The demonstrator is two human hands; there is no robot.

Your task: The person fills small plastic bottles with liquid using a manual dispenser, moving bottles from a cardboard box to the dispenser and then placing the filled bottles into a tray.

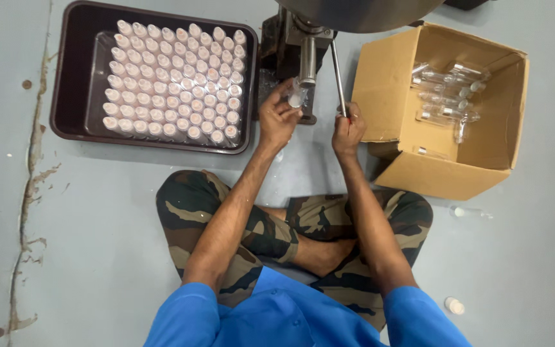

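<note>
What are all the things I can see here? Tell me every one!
Tray: one, dark brown, on the floor at the left.
Capped bottles: too many to count, pale with whitish caps, standing in rows in the tray.
Cardboard box: one, tan, open, at the right.
Clear bottles: several, see-through, lying inside the box.
Press machine: one, grey metal, top middle.
Lever: one, thin metal rod, beside the machine.
Loose cap: one, white, on the floor at the lower right.
Floor: grey, cracked at the left.
Left hand: holds a small bottle under the machine.
Right hand: grips the lever.
</note>
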